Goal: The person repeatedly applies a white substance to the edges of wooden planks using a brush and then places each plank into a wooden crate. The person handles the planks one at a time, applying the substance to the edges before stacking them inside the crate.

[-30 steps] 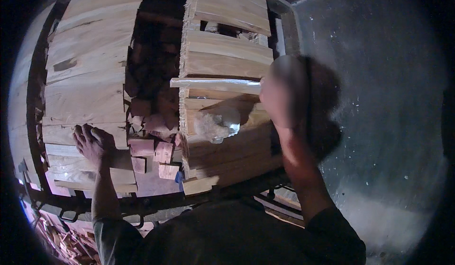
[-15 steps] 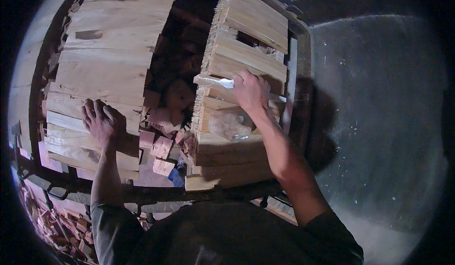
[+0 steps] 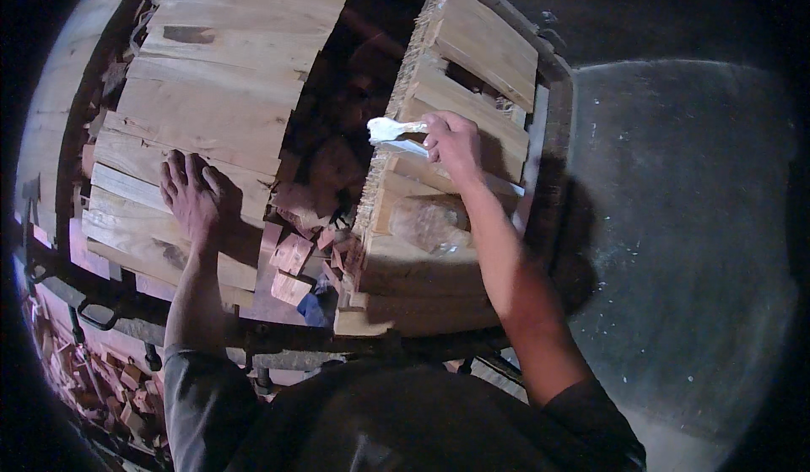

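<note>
My right hand (image 3: 456,147) is closed around the handle of a brush (image 3: 386,129) whose flared end is coated white. The brush points left, above the jagged ends of a stack of pale wooden boards (image 3: 489,42). A white patch shows on a board edge just below it. Close to my right forearm, a cloudy, translucent plastic item (image 3: 422,223) lies on the same stack; its contents cannot be made out. My left hand (image 3: 196,194) rests with fingers spread on another row of pale boards (image 3: 219,101), holding nothing.
Between the two board rows is a dark gap with wood offcuts (image 3: 292,253) and a bit of blue material (image 3: 313,309). A metal frame rail (image 3: 295,341) runs along the near side. More scraps (image 3: 126,388) lie at lower left. Grey floor (image 3: 675,219) spreads to the right.
My right hand has drawn the brush up from the board edge, so its whole white end now shows. The view has shifted slightly. My left hand stays spread on the boards.
</note>
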A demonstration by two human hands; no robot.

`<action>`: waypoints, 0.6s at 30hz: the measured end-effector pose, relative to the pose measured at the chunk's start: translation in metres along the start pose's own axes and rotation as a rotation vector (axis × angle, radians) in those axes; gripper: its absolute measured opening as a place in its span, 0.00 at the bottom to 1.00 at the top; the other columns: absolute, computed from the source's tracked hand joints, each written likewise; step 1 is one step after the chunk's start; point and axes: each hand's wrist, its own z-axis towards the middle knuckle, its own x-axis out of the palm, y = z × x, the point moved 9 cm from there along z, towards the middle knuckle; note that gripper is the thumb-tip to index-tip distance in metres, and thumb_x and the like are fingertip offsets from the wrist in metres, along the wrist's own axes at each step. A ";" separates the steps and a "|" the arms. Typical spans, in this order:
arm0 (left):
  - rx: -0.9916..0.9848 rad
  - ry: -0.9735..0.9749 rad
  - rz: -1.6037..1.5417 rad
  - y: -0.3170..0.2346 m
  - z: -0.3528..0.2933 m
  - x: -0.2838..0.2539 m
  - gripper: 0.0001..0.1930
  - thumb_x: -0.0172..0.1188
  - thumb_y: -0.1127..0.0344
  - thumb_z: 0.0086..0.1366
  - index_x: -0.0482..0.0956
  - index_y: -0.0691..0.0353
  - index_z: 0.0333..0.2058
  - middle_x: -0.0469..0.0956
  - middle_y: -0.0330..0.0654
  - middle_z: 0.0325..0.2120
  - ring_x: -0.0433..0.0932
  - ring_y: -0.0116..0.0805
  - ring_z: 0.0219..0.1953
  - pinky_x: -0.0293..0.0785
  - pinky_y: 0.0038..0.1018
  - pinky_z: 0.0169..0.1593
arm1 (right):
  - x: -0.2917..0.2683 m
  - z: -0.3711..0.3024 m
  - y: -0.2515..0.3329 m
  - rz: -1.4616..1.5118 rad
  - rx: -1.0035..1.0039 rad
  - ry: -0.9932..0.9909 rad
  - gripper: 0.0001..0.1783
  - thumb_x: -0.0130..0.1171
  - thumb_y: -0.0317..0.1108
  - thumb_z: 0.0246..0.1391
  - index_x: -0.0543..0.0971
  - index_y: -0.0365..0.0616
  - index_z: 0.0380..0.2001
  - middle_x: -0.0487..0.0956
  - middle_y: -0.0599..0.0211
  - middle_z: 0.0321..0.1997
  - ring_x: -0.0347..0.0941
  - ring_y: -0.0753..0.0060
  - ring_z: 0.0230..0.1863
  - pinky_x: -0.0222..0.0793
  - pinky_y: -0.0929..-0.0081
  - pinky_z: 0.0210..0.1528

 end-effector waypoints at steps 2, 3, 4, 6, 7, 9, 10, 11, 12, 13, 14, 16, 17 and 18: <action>0.013 -0.013 0.019 0.000 0.000 0.004 0.24 0.42 0.52 0.66 0.65 0.54 0.58 0.55 0.48 0.65 0.48 0.52 0.68 0.42 0.47 0.68 | -0.005 -0.004 -0.013 0.158 0.058 -0.004 0.13 0.53 0.37 0.59 0.79 0.38 0.38 0.72 0.68 0.19 0.65 0.80 0.15 0.65 0.81 0.19; 0.020 -0.019 0.032 0.000 0.000 0.004 0.24 0.42 0.52 0.66 0.65 0.54 0.58 0.56 0.48 0.65 0.49 0.52 0.68 0.42 0.47 0.68 | -0.010 -0.005 -0.020 0.157 0.058 -0.039 0.13 0.54 0.38 0.58 0.79 0.38 0.37 0.72 0.68 0.18 0.66 0.80 0.15 0.65 0.80 0.18; 0.000 -0.023 0.009 -0.003 -0.001 0.001 0.25 0.43 0.52 0.66 0.65 0.54 0.59 0.56 0.48 0.65 0.48 0.52 0.68 0.43 0.47 0.68 | -0.016 -0.005 -0.030 0.155 0.058 -0.074 0.14 0.55 0.38 0.57 0.80 0.38 0.35 0.72 0.68 0.17 0.66 0.80 0.14 0.64 0.79 0.17; 0.014 -0.034 0.024 0.003 -0.002 0.005 0.25 0.43 0.52 0.66 0.65 0.53 0.59 0.56 0.47 0.65 0.48 0.52 0.68 0.42 0.48 0.68 | -0.032 -0.011 -0.037 0.058 0.050 -0.159 0.13 0.56 0.37 0.55 0.80 0.37 0.33 0.74 0.67 0.18 0.68 0.79 0.14 0.65 0.78 0.17; 0.019 -0.041 0.031 0.007 -0.003 0.009 0.25 0.43 0.51 0.66 0.65 0.53 0.59 0.56 0.47 0.65 0.48 0.52 0.68 0.42 0.48 0.68 | -0.040 -0.014 -0.038 0.003 0.029 -0.191 0.13 0.56 0.37 0.55 0.81 0.36 0.33 0.74 0.67 0.18 0.68 0.78 0.15 0.65 0.77 0.17; 0.012 -0.030 0.027 0.010 -0.003 0.013 0.25 0.42 0.51 0.67 0.65 0.53 0.60 0.55 0.48 0.65 0.47 0.52 0.68 0.42 0.49 0.68 | -0.058 -0.022 -0.039 -0.111 -0.013 -0.259 0.12 0.57 0.35 0.54 0.81 0.36 0.33 0.75 0.67 0.19 0.69 0.78 0.15 0.66 0.77 0.18; 0.012 -0.022 0.025 0.007 -0.002 0.012 0.26 0.42 0.51 0.67 0.65 0.53 0.60 0.55 0.48 0.65 0.47 0.52 0.68 0.42 0.49 0.68 | -0.067 -0.026 -0.042 -0.115 0.022 -0.303 0.12 0.56 0.34 0.54 0.81 0.35 0.34 0.75 0.67 0.20 0.70 0.78 0.16 0.66 0.76 0.18; 0.013 -0.015 0.023 0.005 -0.002 0.010 0.26 0.42 0.51 0.67 0.65 0.53 0.60 0.54 0.48 0.66 0.47 0.52 0.69 0.41 0.49 0.68 | -0.067 -0.025 -0.041 -0.101 -0.003 -0.286 0.12 0.57 0.34 0.55 0.81 0.35 0.34 0.75 0.67 0.20 0.70 0.78 0.16 0.66 0.76 0.18; 0.002 0.018 0.028 -0.002 0.000 0.007 0.26 0.42 0.50 0.67 0.64 0.53 0.60 0.54 0.48 0.66 0.47 0.52 0.69 0.41 0.48 0.68 | -0.070 -0.025 -0.043 -0.088 -0.023 -0.279 0.12 0.57 0.34 0.55 0.81 0.35 0.35 0.75 0.67 0.20 0.70 0.78 0.17 0.66 0.77 0.18; -0.011 0.048 0.037 -0.008 0.001 0.000 0.26 0.42 0.50 0.67 0.64 0.53 0.60 0.54 0.48 0.66 0.46 0.52 0.69 0.41 0.48 0.68 | -0.071 -0.026 -0.038 -0.072 -0.047 -0.270 0.12 0.57 0.35 0.55 0.81 0.35 0.35 0.76 0.67 0.20 0.70 0.78 0.17 0.66 0.77 0.18; -0.023 0.077 0.047 -0.012 0.002 -0.002 0.26 0.41 0.50 0.67 0.64 0.54 0.60 0.54 0.48 0.66 0.46 0.52 0.69 0.41 0.48 0.68 | -0.065 -0.025 -0.036 -0.051 -0.053 -0.242 0.12 0.57 0.35 0.55 0.82 0.37 0.36 0.78 0.65 0.22 0.72 0.77 0.18 0.67 0.77 0.21; 0.007 0.022 0.051 -0.002 0.000 0.007 0.26 0.41 0.50 0.66 0.64 0.54 0.60 0.54 0.48 0.66 0.45 0.52 0.69 0.40 0.47 0.68 | -0.047 -0.022 -0.022 -0.095 -0.108 -0.203 0.12 0.57 0.35 0.54 0.82 0.37 0.35 0.79 0.62 0.24 0.73 0.76 0.20 0.69 0.76 0.25; 0.023 -0.005 0.050 0.002 -0.002 0.013 0.26 0.41 0.50 0.66 0.64 0.54 0.60 0.54 0.48 0.66 0.45 0.52 0.69 0.40 0.47 0.68 | -0.040 -0.020 -0.017 -0.119 -0.135 -0.185 0.12 0.57 0.35 0.54 0.82 0.37 0.35 0.80 0.61 0.25 0.74 0.76 0.21 0.70 0.76 0.27; 0.002 0.012 0.042 0.000 -0.001 0.008 0.26 0.42 0.51 0.66 0.63 0.53 0.60 0.54 0.48 0.66 0.46 0.52 0.69 0.40 0.46 0.68 | -0.035 -0.016 -0.018 -0.177 -0.167 -0.183 0.12 0.57 0.33 0.53 0.82 0.37 0.35 0.82 0.58 0.28 0.77 0.72 0.26 0.71 0.74 0.34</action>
